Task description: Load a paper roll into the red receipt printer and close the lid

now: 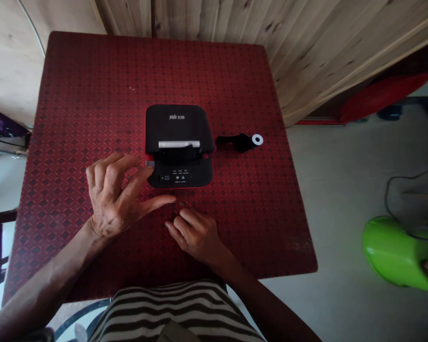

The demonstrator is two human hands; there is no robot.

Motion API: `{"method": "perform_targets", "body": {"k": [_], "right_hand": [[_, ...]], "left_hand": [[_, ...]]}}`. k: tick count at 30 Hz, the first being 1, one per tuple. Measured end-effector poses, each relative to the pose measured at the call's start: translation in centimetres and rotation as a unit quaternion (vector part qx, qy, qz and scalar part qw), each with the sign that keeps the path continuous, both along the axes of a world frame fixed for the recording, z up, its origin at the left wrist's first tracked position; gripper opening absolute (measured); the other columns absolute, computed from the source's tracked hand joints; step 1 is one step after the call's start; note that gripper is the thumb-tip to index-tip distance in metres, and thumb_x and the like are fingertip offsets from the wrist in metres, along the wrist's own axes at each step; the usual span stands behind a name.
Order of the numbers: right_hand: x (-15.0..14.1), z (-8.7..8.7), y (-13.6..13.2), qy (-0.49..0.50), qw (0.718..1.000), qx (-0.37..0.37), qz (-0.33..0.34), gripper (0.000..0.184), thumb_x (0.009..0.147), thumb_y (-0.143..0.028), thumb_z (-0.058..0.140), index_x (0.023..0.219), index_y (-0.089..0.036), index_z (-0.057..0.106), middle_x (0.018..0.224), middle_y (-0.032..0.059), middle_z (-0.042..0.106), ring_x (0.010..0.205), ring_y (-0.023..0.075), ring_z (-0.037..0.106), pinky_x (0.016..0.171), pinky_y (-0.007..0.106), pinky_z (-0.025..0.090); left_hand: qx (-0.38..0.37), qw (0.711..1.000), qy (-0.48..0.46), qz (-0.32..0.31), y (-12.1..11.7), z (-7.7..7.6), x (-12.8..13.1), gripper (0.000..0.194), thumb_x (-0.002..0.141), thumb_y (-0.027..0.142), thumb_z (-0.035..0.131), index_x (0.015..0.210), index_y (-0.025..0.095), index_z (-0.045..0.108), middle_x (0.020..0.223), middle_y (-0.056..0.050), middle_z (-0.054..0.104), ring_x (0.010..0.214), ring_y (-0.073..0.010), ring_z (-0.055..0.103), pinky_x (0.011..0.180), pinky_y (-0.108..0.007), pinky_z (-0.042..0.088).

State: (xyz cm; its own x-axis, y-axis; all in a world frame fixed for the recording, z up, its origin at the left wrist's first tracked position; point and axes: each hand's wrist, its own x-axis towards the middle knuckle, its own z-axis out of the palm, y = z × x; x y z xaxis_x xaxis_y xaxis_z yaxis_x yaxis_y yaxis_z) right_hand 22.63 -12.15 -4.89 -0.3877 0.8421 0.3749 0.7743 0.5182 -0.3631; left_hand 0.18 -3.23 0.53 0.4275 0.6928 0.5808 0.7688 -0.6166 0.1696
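Black device [180, 128] rests at the frame's centre on the red worktop [264, 209]. The left hand [110, 197], left of centre, has spread fingers (the index touches a grey tab [150, 164]); the right hand [199, 235], lower centre, has its fingers curled closed.

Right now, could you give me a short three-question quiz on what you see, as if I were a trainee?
1. True or false: the green tub is to the right of the red patterned table.
2. Which hand has a fingertip at the grey tab on the black printer: A) left, or B) right?
3. Fill in the missing word: the black object beside the printer has a ____ ring at its far end.

Key: 1. True. 2. A, the left hand. 3. White.
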Motion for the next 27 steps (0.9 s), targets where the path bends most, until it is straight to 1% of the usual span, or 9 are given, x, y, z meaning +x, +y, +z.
{"method": "perform_targets", "body": {"k": [6,9,12,14,16,18,20,23,27], "right_hand": [[-0.2,-0.2,0.2,0.006,1.0,0.012,-0.004,0.04,0.109,-0.027,0.062,0.07,-0.022,0.063,0.069,-0.0011,0.059,0.064,0.0134,0.053,0.062,0.031,0.038],[0.0,0.2,0.1,0.029,0.999,0.011,0.013,0.045,0.111,-0.028,0.06,0.067,-0.022,0.06,0.066,-0.0015,0.058,0.061,0.0129,0.054,0.061,0.031,0.04],[1.0,2.3,0.1,0.086,0.996,-0.006,0.021,0.042,0.11,-0.027,0.063,0.069,-0.023,0.058,0.066,-0.0018,0.06,0.061,0.0121,0.056,0.061,0.029,0.046],[2.1,4.6,0.7,0.115,0.993,0.007,-0.004,0.028,0.107,-0.022,0.067,0.079,-0.023,0.063,0.074,-0.0005,0.068,0.066,0.0128,0.062,0.065,0.029,0.051],[3.2,6.9,2.1,0.113,0.991,0.05,-0.046,0.008,0.104,-0.017,0.07,0.098,-0.023,0.07,0.088,0.0019,0.076,0.076,0.0146,0.069,0.072,0.029,0.058],[3.9,8.6,4.6,0.08,0.99,0.092,-0.068,0.019,0.104,-0.013,0.069,0.119,-0.023,0.073,0.102,0.0046,0.08,0.089,0.0175,0.074,0.084,0.033,0.063],[4.2,9.4,7.6,0.036,0.994,0.093,-0.037,0.031,0.106,-0.007,0.061,0.13,-0.023,0.072,0.116,0.008,0.082,0.104,0.0214,0.076,0.098,0.038,0.063],[3.4,9.3,12.2,-0.048,0.998,0.031,0.024,0.038,0.107,-0.002,0.051,0.134,-0.019,0.072,0.126,0.011,0.082,0.114,0.0253,0.076,0.105,0.045,0.062],[1.2,9.2,15.7,-0.122,0.989,-0.074,0.035,0.036,0.106,-0.001,0.049,0.124,-0.016,0.077,0.125,0.012,0.081,0.116,0.027,0.076,0.106,0.045,0.061]], "left_hand": [[0.049,0.999,0.005,-0.014,0.8,-0.4,0.3,0.058,0.085,0.061,0.092,0.127,0.027,0.07,0.126,-0.014,0.074,0.117,-0.0373,0.071,0.098,-0.057,0.055],[0.074,0.997,-0.033,-0.014,1.2,-1.1,0.5,0.057,0.083,0.062,0.093,0.122,0.025,0.074,0.121,-0.015,0.073,0.114,-0.0373,0.07,0.097,-0.055,0.053],[0.026,0.996,-0.083,-0.014,1.3,-1.8,0.6,0.055,0.084,0.062,0.091,0.125,0.029,0.074,0.123,-0.012,0.072,0.116,-0.0374,0.068,0.102,-0.055,0.051],[0.022,0.995,-0.091,-0.03,1.3,-2.3,0.6,0.061,0.085,0.062,0.091,0.131,0.028,0.071,0.123,-0.013,0.073,0.115,-0.0362,0.068,0.101,-0.053,0.051],[0.04,0.994,-0.093,-0.041,1.3,-2.8,0.5,0.07,0.086,0.064,0.089,0.138,0.025,0.064,0.121,-0.013,0.072,0.113,-0.0346,0.069,0.098,-0.051,0.053],[0.036,0.992,-0.117,-0.041,1.4,-3.5,0.3,0.076,0.091,0.07,0.081,0.145,0.023,0.057,0.124,-0.014,0.07,0.114,-0.0333,0.068,0.096,-0.05,0.055],[-0.014,0.984,-0.174,-0.026,1.6,-4.4,0.0,0.076,0.097,0.079,0.064,0.146,0.022,0.053,0.129,-0.015,0.067,0.117,-0.0328,0.066,0.099,-0.052,0.056],[-0.108,0.959,-0.261,0.015,2.0,-5.5,-0.4,0.073,0.106,0.081,0.036,0.147,0.023,0.052,0.13,-0.015,0.063,0.116,-0.0314,0.065,0.1,-0.053,0.056],[-0.156,0.936,-0.314,0.024,2.4,-6.1,-0.6,0.07,0.108,0.078,0.032,0.149,0.025,0.053,0.13,-0.015,0.062,0.115,-0.0311,0.066,0.099,-0.051,0.056]]}}
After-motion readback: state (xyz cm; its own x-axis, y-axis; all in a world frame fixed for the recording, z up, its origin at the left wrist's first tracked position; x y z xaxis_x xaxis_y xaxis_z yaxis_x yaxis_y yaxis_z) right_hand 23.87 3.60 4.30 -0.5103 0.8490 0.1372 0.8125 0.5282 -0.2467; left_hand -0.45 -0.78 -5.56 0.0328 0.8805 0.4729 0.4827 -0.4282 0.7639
